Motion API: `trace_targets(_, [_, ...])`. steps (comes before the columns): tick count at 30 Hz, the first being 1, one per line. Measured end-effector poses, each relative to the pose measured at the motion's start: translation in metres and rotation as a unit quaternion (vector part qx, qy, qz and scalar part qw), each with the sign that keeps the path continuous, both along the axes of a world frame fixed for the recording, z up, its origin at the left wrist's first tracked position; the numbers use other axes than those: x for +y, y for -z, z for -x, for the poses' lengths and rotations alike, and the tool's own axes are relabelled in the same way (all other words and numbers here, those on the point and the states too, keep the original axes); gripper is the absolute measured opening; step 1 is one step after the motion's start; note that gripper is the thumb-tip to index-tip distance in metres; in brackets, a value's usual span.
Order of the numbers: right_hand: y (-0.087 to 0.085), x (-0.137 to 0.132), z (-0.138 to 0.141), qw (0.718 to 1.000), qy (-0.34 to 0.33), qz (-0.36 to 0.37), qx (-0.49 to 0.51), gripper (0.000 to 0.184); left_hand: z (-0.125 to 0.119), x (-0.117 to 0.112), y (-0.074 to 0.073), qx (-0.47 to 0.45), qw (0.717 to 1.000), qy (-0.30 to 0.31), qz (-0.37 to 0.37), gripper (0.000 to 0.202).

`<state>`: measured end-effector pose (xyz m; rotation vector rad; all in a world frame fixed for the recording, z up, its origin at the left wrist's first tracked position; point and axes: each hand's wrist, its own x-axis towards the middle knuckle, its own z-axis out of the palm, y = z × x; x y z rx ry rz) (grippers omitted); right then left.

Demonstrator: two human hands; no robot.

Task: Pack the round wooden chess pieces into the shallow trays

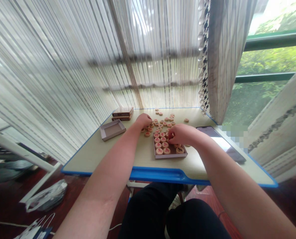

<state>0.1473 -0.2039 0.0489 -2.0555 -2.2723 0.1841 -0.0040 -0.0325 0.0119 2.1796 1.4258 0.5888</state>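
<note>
My right hand (pixel 181 133) reaches into a shallow open box (pixel 171 156), its fingers pinched on a Chinese chess piece (pixel 170 139) that they mostly cover. Rows of round wooden pieces with red characters, such as this Chinese chess piece (pixel 159 151), fill the left part of the box. A piece with a black character (pixel 180 150) sits in the near right corner. Beyond the box, my left hand (pixel 143 120) is closed at the left side of the loose Chinese chess pieces (pixel 156 123); its fingertips are partly hidden, so what they hold is unclear.
An empty shallow box lid (pixel 112 130) and two stacked boxes or books (pixel 122 113) are at the left. A tablet or large phone (pixel 221 143) lies along the right edge. The table (pixel 88 157) has a blue rim; a string curtain (pixel 162 73) hangs behind it.
</note>
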Motion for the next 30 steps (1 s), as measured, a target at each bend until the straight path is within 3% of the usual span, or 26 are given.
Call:
trace_targets(4, [-0.004, -0.001, -0.002, 1.0, 0.006, -0.011, 0.017, 0.023, -0.001, 0.0, 0.002, 0.001, 1.0, 0.01, -0.01, 0.004])
trace_targets(12, [-0.005, 0.008, -0.017, 0.989, 0.099, -0.096, 0.058, 0.037, -0.002, 0.001, 0.004, 0.029, 0.998, 0.032, -0.049, 0.012])
trace_targets(18, [0.002, 0.017, -0.026, 0.982, 0.133, -0.118, 0.066, 0.042, -0.001, 0.0, 0.003, -0.052, 0.998, 0.019, -0.003, 0.028])
trace_targets(24, [0.009, 0.023, -0.028, 0.979, 0.114, -0.147, 0.088, 0.037, -0.002, -0.003, 0.0, -0.176, 0.979, 0.037, 0.091, 0.031])
trace_targets(30, [0.022, 0.03, -0.025, 0.961, 0.055, -0.248, 0.111, 0.036, -0.007, -0.017, -0.013, -0.223, 0.953, 0.142, 0.148, 0.03])
